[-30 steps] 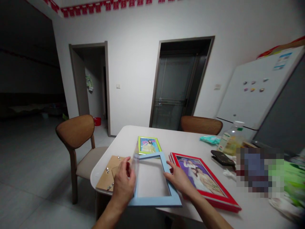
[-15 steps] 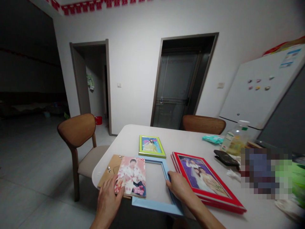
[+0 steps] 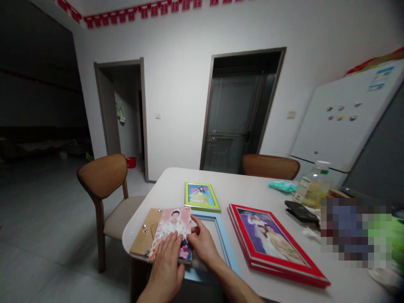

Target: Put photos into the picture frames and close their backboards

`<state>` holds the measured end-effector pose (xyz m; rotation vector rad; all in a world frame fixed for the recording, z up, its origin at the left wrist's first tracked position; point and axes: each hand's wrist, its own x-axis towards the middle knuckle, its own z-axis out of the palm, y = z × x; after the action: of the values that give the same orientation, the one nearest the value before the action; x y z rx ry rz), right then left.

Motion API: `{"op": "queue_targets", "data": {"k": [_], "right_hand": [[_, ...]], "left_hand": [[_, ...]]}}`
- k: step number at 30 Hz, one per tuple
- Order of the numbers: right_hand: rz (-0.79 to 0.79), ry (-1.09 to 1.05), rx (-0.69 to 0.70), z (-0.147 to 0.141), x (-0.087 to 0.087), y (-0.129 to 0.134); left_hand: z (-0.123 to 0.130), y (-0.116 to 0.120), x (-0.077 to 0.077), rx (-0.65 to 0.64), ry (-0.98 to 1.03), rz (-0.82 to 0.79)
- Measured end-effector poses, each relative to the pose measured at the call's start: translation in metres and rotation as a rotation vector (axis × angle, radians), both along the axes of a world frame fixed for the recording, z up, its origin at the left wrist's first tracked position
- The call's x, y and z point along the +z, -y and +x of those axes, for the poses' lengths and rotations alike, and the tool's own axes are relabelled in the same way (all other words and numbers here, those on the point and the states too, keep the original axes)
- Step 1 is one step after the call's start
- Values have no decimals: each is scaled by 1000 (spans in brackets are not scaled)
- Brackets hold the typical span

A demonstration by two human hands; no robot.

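Near edge of table [image 3: 243,189]: left side of blue frame [image 3: 225,235] hidden by photo [image 3: 175,223]; photo's lower part covered by left hand [image 3: 167,259]. Toward table's right edge, pixelated items [image 3: 350,231] unidentifiable. Near-right table corner outside picture.

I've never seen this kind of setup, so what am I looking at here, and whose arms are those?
There's no machine here: the arms belong to a person working bare-handed. They wear a camera on their head, which looks forward and down, so you see roughly their own view.

The left hand lies flat on a pink photo print. The right hand is at the print's right edge; how firmly it grips is hard to tell.

On the white table, a light blue picture frame lies partly behind the right hand and print. To the left is a brown backing board with metal clips. Farther back is a lime-green framed photo, and to the right are stacked red picture frames.
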<state>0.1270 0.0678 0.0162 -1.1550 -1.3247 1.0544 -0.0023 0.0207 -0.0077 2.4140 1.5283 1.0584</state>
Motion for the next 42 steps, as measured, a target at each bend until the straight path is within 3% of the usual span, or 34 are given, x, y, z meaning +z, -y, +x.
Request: {"op": "queue_targets", "data": {"k": [2, 5, 9, 12, 14, 17, 20, 23, 27, 34, 42], "right_hand": [[66, -100, 18, -3, 15, 6], [87, -167, 31, 3, 30, 14], [-134, -133, -80, 19, 19, 15], [-252, -294, -75, 31, 8, 13], [-241, -351, -124, 42, 7, 11], [-246, -194, -213, 66, 8, 5], [-219, 70, -221, 85, 2, -2], [-163, 267, -236, 90, -6, -7], [-58, 550, -244, 83, -6, -9], [-2, 923, -269, 83, -1, -10], [93, 1282, -266, 74, 1, 7]], "left_hand": [[5, -6, 8, -16, 136, 31], [13, -10, 31, -18, 477, 41], [34, -2, 56, 38, 1022, -87], [52, 1, 51, -51, 1314, -336], [56, -1, 41, -99, 1366, -441], [48, -5, 27, 1, 1280, -436], [34, -5, 19, 87, 913, -361], [30, 1, 12, 14, 499, -321], [34, 9, 8, -45, 196, -304], [34, 15, 24, -55, -58, -364], [35, 15, 27, -83, -114, -360]]}}
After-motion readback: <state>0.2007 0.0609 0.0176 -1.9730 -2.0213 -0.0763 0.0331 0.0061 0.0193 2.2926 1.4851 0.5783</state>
